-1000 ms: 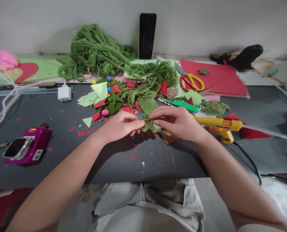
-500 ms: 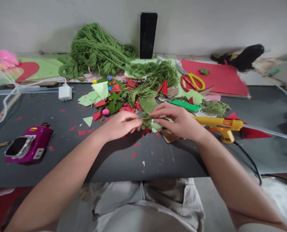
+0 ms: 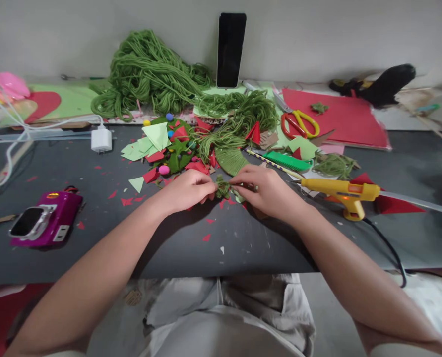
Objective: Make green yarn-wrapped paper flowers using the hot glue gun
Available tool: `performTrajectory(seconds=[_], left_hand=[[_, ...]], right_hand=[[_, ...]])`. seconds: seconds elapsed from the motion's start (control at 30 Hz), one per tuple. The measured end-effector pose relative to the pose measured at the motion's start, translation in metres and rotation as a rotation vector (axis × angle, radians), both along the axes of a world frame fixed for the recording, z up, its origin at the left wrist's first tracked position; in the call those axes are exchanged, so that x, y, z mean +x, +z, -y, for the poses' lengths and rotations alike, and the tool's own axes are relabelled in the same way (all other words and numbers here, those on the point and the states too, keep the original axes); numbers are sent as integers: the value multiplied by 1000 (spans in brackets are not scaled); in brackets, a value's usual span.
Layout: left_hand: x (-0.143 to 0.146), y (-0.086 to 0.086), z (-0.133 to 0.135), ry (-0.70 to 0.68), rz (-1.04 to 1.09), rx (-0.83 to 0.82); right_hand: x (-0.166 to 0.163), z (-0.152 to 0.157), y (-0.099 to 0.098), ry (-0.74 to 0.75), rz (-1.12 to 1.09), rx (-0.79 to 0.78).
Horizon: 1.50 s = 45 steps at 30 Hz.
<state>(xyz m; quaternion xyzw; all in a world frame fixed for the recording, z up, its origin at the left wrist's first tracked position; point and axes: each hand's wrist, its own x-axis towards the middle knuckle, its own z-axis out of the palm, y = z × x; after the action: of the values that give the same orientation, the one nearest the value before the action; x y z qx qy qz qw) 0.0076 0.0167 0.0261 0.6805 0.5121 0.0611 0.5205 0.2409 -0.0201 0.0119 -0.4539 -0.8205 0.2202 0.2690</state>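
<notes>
Between my hands, above the front middle of the dark table (image 3: 191,248), is a small green yarn-wrapped piece (image 3: 222,187); its exact shape is hard to make out. My left hand (image 3: 191,191) pinches its left side between thumb and fingers. From the right, my right hand (image 3: 267,188) closes thumb and fingertips on its other edge. Just behind them lies a curved form wound with green yarn (image 3: 231,159). Loose green yarn strands (image 3: 250,116) trail over and behind that form. Pale green paper (image 3: 239,197) shows partly under my right hand.
A yellow glue gun (image 3: 340,189) with a lit orange light sits to the right. Behind are scissors (image 3: 298,124), a green-handled tool (image 3: 287,161), a yarn heap (image 3: 150,74) and an upright phone (image 3: 231,49). A purple device (image 3: 60,218) and white charger (image 3: 101,140) are left.
Both hands keep hold of the yarn piece. My right fingers have drawn slightly closer together, and more of the curved form and a striped stick show. The view has shifted a little.
</notes>
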Motion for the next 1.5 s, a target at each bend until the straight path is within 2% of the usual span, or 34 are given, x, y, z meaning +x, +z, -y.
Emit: performTrajectory(seconds=[0.37, 0.63, 0.83, 1.07, 1.17, 1.3, 1.5], left_hand=[[4, -2, 1, 13, 10, 60], [5, -1, 2, 44, 9, 55], [5, -1, 2, 52, 32, 51], [5, -1, 3, 52, 24, 60], [5, -1, 3, 43, 28, 74], [5, -2, 2, 31, 40, 83], [4, -2, 2, 32, 43, 77]], right_hand=[[-3, 4, 1, -2, 2, -108], [-3, 4, -1, 48, -9, -46], [-8, 4, -1, 6, -55, -14], [-3, 4, 4, 72, -64, -97], [-2, 3, 5, 35, -64, -118], [-4, 1, 2, 0, -83, -59], [2, -3, 1, 67, -73, 12]])
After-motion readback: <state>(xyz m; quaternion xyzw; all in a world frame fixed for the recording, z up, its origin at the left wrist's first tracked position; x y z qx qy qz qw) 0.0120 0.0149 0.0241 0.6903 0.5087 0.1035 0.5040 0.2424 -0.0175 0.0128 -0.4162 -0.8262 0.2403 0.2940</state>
